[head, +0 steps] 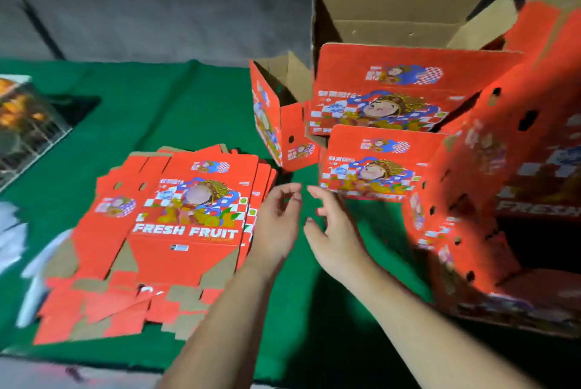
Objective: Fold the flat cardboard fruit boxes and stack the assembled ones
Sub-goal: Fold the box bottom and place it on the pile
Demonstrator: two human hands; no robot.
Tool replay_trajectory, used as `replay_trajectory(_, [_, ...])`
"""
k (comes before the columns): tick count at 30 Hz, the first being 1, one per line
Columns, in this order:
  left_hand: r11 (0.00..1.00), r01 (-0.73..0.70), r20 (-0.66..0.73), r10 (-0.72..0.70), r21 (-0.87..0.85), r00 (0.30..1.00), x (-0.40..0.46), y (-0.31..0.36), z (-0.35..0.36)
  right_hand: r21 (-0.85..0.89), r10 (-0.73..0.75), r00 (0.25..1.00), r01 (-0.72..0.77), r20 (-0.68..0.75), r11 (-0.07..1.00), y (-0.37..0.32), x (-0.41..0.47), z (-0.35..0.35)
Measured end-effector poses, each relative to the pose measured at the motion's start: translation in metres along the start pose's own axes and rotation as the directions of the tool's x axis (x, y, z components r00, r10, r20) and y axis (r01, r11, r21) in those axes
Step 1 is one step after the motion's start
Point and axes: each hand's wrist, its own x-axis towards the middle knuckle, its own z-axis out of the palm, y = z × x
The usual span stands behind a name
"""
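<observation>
A pile of flat red "FRESH FRUIT" cardboard boxes (176, 225) lies on the green cloth at the left. Assembled red boxes stand at the right: a small one (374, 165) in front, a bigger open one (402, 87) behind it, a tilted one (276, 112) at their left. A large blurred red box (503, 200) leans at the far right. My left hand (276, 225) hovers beside the flat pile's right edge, fingers loosely curled and holding nothing. Just right of it, my right hand (333, 231) hangs above the cloth with relaxed fingers, in front of the small box.
The table carries a green cloth (176, 105). A wire rack (28, 134) with orange items sits at the far left edge. White plastic wrapping (19, 241) lies at the left, partly under the flat pile. A grey floor lies beyond the table.
</observation>
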Motion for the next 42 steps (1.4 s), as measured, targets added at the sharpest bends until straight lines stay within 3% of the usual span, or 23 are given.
replay_trajectory(2, [0.965,0.072,-0.119,-0.043,0.25,0.992,0.011,-0.04,-0.06,0.071,0.055,0.989,-0.065,0.139,0.995,-0.006,0.003,0.04])
replay_trajectory(3, [0.877,0.141,-0.163,-0.073,0.46,0.984,0.015,-0.059,-0.091,0.113,0.097,0.973,-0.122,0.211,0.986,-0.013,0.004,0.061])
replay_trajectory(4, [0.723,0.23,-0.192,-0.137,0.651,0.972,0.016,-0.078,-0.119,0.141,0.136,0.955,-0.178,0.264,0.974,-0.02,0.006,0.083])
replay_trajectory(6, [0.392,0.343,-0.223,-0.32,0.854,0.921,0.01,-0.109,-0.159,0.196,0.201,0.94,-0.26,0.276,0.946,-0.022,0.012,0.122])
replay_trajectory(7, [0.303,0.321,-0.195,-0.379,0.898,0.905,0.004,-0.122,-0.168,0.221,0.21,0.941,-0.272,0.267,0.937,-0.021,0.016,0.137])
replay_trajectory(9, [0.262,0.163,-0.055,-0.377,0.951,0.925,-0.012,-0.139,-0.169,0.191,0.246,0.938,-0.295,0.244,0.936,-0.017,0.021,0.161])
replay_trajectory(11, [0.308,-0.01,0.121,-0.345,0.951,0.931,-0.025,-0.142,-0.159,0.176,0.371,0.907,-0.405,0.197,0.897,-0.005,0.026,0.171])
replay_trajectory(14, [0.49,-0.196,0.358,-0.261,0.849,0.897,-0.035,-0.132,-0.157,0.194,0.498,0.867,-0.493,0.022,0.848,0.021,0.029,0.156])
replay_trajectory(16, [0.491,-0.143,0.218,-0.1,0.86,0.971,-0.032,-0.13,-0.176,0.231,0.532,0.845,-0.509,-0.051,0.829,0.038,0.029,0.129])
replay_trajectory(17, [0.5,0.013,0.023,-0.066,0.866,0.998,-0.028,-0.129,-0.193,0.228,0.535,0.842,-0.51,-0.066,0.83,0.046,0.029,0.114])
replay_trajectory(19, [0.53,0.403,-0.323,-0.24,0.747,0.915,-0.017,-0.13,-0.23,0.219,0.554,0.829,-0.527,-0.081,0.821,0.058,0.026,0.085])
replay_trajectory(21, [0.544,0.517,-0.344,-0.393,0.661,0.853,-0.007,-0.132,-0.248,0.253,0.567,0.821,-0.536,-0.066,0.806,0.062,0.02,0.063])
replay_trajectory(24, [0.651,0.489,-0.302,-0.385,0.581,0.872,0.006,-0.129,-0.249,0.223,0.51,0.86,-0.497,-0.002,0.839,0.062,0.012,0.049])
replay_trajectory(28, [0.684,0.521,-0.287,-0.435,0.511,0.853,0.028,-0.11,-0.257,0.204,0.468,0.883,-0.464,0.032,0.862,0.052,0.003,0.038])
replay_trajectory(33, [0.864,0.42,-0.071,-0.417,0.278,0.906,0.018,-0.097,-0.237,0.149,0.421,0.907,-0.421,0.033,0.895,0.044,-0.009,0.031])
replay_trajectory(35, [0.88,0.46,0.096,-0.471,0.118,0.877,-0.001,-0.101,-0.218,0.146,0.379,0.923,-0.385,0.073,0.911,0.039,-0.015,0.036])
replay_trajectory(37, [0.9,0.437,0.234,-0.425,0.001,0.875,-0.02,-0.096,-0.194,0.126,0.322,0.941,-0.333,0.104,0.934,0.038,-0.018,0.042])
replay_trajectory(42, [0.914,0.374,0.342,-0.305,-0.155,0.889,-0.027,-0.09,-0.195,0.283,0.208,0.972,-0.231,0.107,0.931,0.057,-0.035,0.028])
